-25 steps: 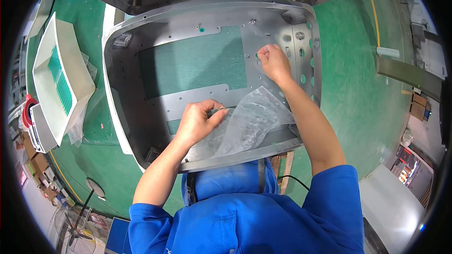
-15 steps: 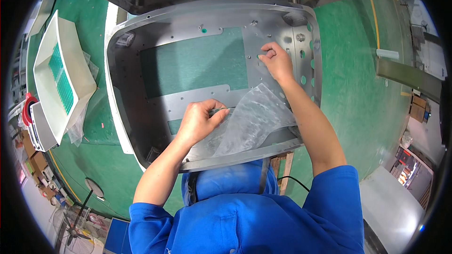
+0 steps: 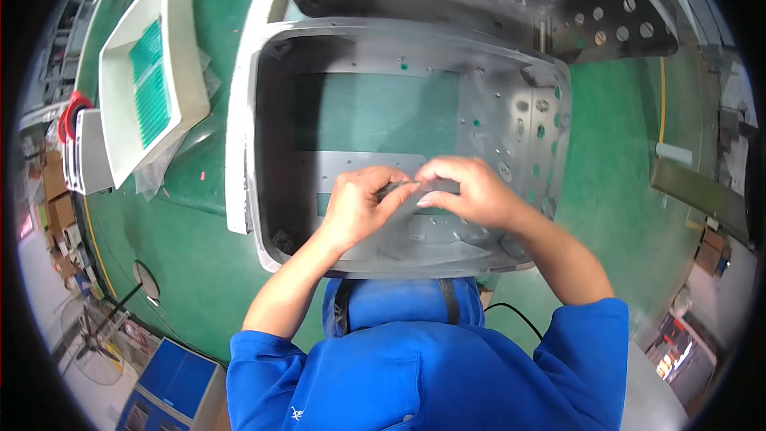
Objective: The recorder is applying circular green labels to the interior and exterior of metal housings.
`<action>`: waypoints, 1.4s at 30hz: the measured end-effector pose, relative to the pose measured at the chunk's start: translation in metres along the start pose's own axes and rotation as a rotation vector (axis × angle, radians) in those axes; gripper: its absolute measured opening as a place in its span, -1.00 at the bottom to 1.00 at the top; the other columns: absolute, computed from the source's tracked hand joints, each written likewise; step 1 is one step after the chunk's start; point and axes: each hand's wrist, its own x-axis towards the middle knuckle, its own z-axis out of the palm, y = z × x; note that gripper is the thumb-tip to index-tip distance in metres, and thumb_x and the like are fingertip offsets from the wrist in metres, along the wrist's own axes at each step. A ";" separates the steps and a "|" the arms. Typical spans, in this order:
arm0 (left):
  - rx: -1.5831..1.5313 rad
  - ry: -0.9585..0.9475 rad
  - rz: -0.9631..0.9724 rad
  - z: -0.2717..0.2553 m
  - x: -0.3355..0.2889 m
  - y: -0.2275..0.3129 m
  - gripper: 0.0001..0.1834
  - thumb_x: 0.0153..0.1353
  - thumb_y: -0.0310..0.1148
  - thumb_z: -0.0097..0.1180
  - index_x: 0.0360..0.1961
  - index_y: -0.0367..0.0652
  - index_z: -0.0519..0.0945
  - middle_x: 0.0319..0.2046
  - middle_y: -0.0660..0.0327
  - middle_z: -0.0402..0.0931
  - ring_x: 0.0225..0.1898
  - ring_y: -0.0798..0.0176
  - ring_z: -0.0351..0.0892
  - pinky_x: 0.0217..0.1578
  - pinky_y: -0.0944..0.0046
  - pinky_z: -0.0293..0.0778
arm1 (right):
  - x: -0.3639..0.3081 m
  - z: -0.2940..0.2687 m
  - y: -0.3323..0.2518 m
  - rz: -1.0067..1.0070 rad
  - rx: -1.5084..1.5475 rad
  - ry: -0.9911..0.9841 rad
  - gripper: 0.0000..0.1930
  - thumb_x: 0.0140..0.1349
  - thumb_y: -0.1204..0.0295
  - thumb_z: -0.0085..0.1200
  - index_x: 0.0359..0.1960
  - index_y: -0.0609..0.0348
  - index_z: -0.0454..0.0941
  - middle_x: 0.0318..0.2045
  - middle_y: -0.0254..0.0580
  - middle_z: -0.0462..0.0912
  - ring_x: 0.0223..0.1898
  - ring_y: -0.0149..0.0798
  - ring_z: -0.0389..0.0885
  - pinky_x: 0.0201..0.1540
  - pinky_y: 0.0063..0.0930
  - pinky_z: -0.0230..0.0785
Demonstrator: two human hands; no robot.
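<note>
At the far left of the green tabletop (image 3: 199, 263) we see a white tray (image 3: 148, 92) tilted on its side, with a green sheet lying inside it and some clear wrapping beneath its lower edge. Just to the right of it lies a large grey metal panel (image 3: 511, 112), shaped like a shallow pan with raised edges, a big rectangular opening in the middle that shows the green surface below, and rows of small holes along its right side. Over the near part of this panel we bring both hands together. Our left hand (image 3: 359, 207) is curled, with thumb and fingertips pinching the edge of a thin clear plastic film (image 3: 415, 227) that lies on the panel's lower section. Our right hand (image 3: 467, 191) meets it just beside, fingers bent and pinching the same film at the same spot, so the two hands almost touch. The film hangs down from the pinch toward the panel's near rim. Farther right, the green tabletop continues toward a grey bar (image 3: 698, 191) at the edge.
</note>
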 end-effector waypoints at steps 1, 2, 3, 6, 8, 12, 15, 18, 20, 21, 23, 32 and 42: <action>-0.147 0.028 -0.008 -0.002 -0.006 0.000 -0.89 0.01 -0.50 0.19 -0.42 -0.31 0.57 -0.50 0.19 0.58 -0.47 0.42 0.55 -0.45 0.45 0.46 | -0.005 0.002 -0.010 0.177 0.083 -0.019 -0.77 0.01 0.38 0.16 -0.32 0.23 0.50 -0.37 -0.12 0.59 -0.29 -0.21 0.56 -0.22 -0.45 0.35; -0.248 0.054 -0.018 -0.005 -0.012 0.002 -0.90 0.03 -0.51 0.18 -0.41 -0.31 0.57 -0.50 0.19 0.58 -0.47 0.42 0.54 -0.44 0.45 0.46 | -0.007 0.005 -0.010 0.169 0.132 -0.006 -0.78 0.02 0.38 0.15 -0.33 0.23 0.50 -0.37 -0.14 0.59 -0.29 -0.26 0.55 -0.22 -0.47 0.35; -0.354 0.069 -0.028 -0.006 -0.019 0.004 -0.91 0.04 -0.53 0.17 -0.40 -0.32 0.57 -0.50 0.19 0.58 -0.47 0.42 0.54 -0.44 0.45 0.46 | -0.011 0.010 -0.010 0.172 0.184 0.011 -0.80 0.04 0.38 0.14 -0.33 0.23 0.51 -0.37 -0.15 0.59 -0.29 -0.30 0.55 -0.22 -0.49 0.35; -0.429 0.137 -0.029 -0.013 -0.043 0.013 -0.92 0.06 -0.57 0.13 -0.39 -0.34 0.56 -0.52 0.17 0.57 -0.47 0.42 0.54 -0.43 0.45 0.47 | -0.016 0.025 -0.031 0.116 0.217 0.077 -0.81 0.06 0.42 0.13 -0.30 0.23 0.52 -0.36 -0.21 0.59 -0.29 -0.38 0.53 -0.20 -0.50 0.34; -0.400 0.191 0.044 -0.016 -0.062 0.013 -0.90 0.07 -0.50 0.13 -0.37 -0.29 0.57 -0.54 0.19 0.57 -0.55 0.46 0.52 -0.50 0.47 0.46 | -0.021 0.033 -0.051 0.052 0.281 0.068 -0.81 0.05 0.44 0.14 -0.30 0.25 0.52 -0.36 -0.24 0.58 -0.29 -0.41 0.51 -0.19 -0.52 0.34; -0.438 0.269 0.041 -0.029 -0.105 0.039 -0.95 0.06 -0.58 0.13 -0.50 -0.32 0.51 -0.66 0.22 0.51 -0.65 0.50 0.47 -0.67 0.52 0.38 | -0.034 0.063 -0.081 0.071 0.426 0.064 -0.82 0.05 0.48 0.16 -0.30 0.28 0.53 -0.38 -0.26 0.58 -0.32 -0.48 0.50 -0.21 -0.57 0.35; -0.456 0.276 -0.035 -0.036 -0.150 0.054 -0.92 0.03 -0.57 0.16 -0.54 -0.29 0.50 -0.70 0.26 0.49 -0.67 0.52 0.44 -0.69 0.54 0.33 | -0.049 0.085 -0.105 0.067 0.498 0.007 -0.85 0.07 0.50 0.14 -0.32 0.27 0.55 -0.40 -0.28 0.58 -0.34 -0.48 0.51 -0.24 -0.61 0.36; -0.345 0.329 0.004 -0.035 -0.185 0.056 -0.89 -0.01 -0.58 0.20 -0.57 -0.25 0.50 -0.72 0.30 0.48 -0.69 0.57 0.39 -0.70 0.56 0.24 | -0.061 0.105 -0.120 0.084 0.568 -0.067 -0.87 0.05 0.54 0.14 -0.34 0.27 0.55 -0.38 -0.26 0.59 -0.32 -0.47 0.52 -0.24 -0.62 0.37; -0.358 0.364 -0.018 -0.032 -0.202 0.054 -0.89 -0.01 -0.58 0.20 -0.57 -0.25 0.51 -0.71 0.30 0.47 -0.69 0.58 0.38 -0.71 0.56 0.22 | -0.068 0.120 -0.121 0.065 0.551 -0.035 -0.88 0.05 0.57 0.12 -0.34 0.28 0.55 -0.38 -0.24 0.60 -0.32 -0.46 0.53 -0.24 -0.61 0.37; -0.365 0.389 -0.034 -0.028 -0.207 0.052 -0.90 -0.01 -0.57 0.20 -0.57 -0.25 0.51 -0.71 0.31 0.47 -0.69 0.58 0.37 -0.71 0.56 0.22 | -0.071 0.127 -0.119 0.060 0.540 -0.018 -0.89 0.05 0.59 0.12 -0.35 0.29 0.55 -0.39 -0.23 0.60 -0.32 -0.46 0.53 -0.24 -0.61 0.38; -0.385 0.438 -0.050 -0.018 -0.213 0.044 -0.91 -0.01 -0.55 0.21 -0.55 -0.26 0.53 -0.70 0.34 0.46 -0.68 0.61 0.34 -0.71 0.58 0.18 | -0.075 0.136 -0.114 -0.045 0.410 0.053 -0.89 0.04 0.62 0.10 -0.35 0.29 0.55 -0.39 -0.20 0.61 -0.34 -0.42 0.56 -0.26 -0.58 0.40; -0.540 0.488 -0.176 0.018 -0.181 0.012 -0.91 0.01 -0.51 0.23 -0.52 -0.28 0.55 -0.71 0.40 0.42 -0.66 0.64 0.30 -0.69 0.60 0.17 | -0.073 0.138 -0.073 -0.357 -0.118 0.331 -0.92 0.01 0.62 0.10 -0.42 0.26 0.49 -0.42 -0.12 0.62 -0.40 -0.29 0.60 -0.35 -0.49 0.42; -0.215 0.427 -0.047 0.039 -0.131 -0.017 -0.92 0.00 -0.53 0.22 -0.46 -0.30 0.58 -0.77 0.39 0.40 -0.71 0.61 0.31 -0.71 0.58 0.17 | 0.032 0.065 0.092 0.210 -0.212 0.308 -0.95 -0.01 0.54 0.13 -0.48 0.17 0.53 -0.49 -0.33 0.47 -0.50 -0.48 0.40 -0.41 -0.60 0.28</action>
